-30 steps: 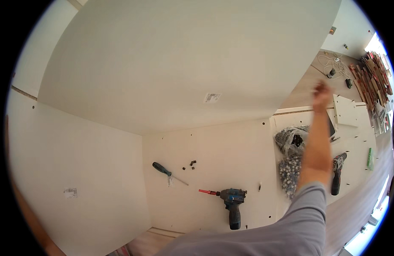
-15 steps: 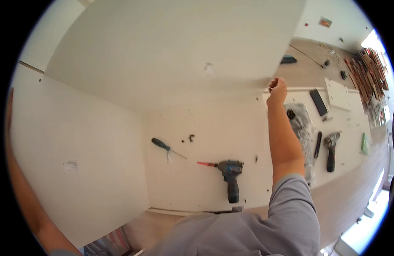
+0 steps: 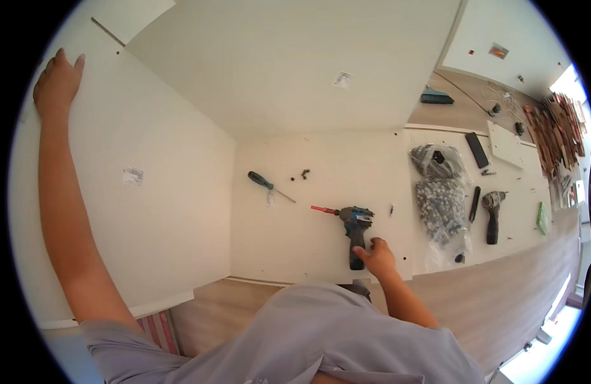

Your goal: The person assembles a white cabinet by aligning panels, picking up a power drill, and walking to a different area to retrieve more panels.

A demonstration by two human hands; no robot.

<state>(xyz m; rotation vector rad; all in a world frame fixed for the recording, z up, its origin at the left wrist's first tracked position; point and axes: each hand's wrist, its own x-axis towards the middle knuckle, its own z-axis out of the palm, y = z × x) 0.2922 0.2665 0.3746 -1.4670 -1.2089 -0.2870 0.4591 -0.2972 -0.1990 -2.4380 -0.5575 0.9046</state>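
High on the left, my left hand (image 3: pixel 57 86) lies against a white upright panel (image 3: pixel 161 224), thumb apart from the fingers; some fingertips are hard to see. On the white board (image 3: pixel 289 246) in front of me lies a dark cordless impact driver (image 3: pixel 356 221) with a red bit pointing left. My right hand (image 3: pixel 378 259) is at its handle, fingers apart and thumb against or just over the grip, not closed round it. Left of the driver lies a dark-handled screwdriver (image 3: pixel 262 180), with several small dark fittings (image 3: pixel 304 174) near its shaft.
A second white panel (image 3: pixel 276 70) stands at the back. To the right, a clear bag of hardware (image 3: pixel 439 205), a second cordless drill (image 3: pixel 494 217), a black bar (image 3: pixel 477 150) and a green packet (image 3: pixel 542 217) lie on another board. Farther back are a brush head (image 3: pixel 436 96) and stacked wood strips (image 3: pixel 561 131).
My right hand has left the back panel's right edge and come down to the driver's handle. My left hand now shows high on the left panel. The view has shifted.
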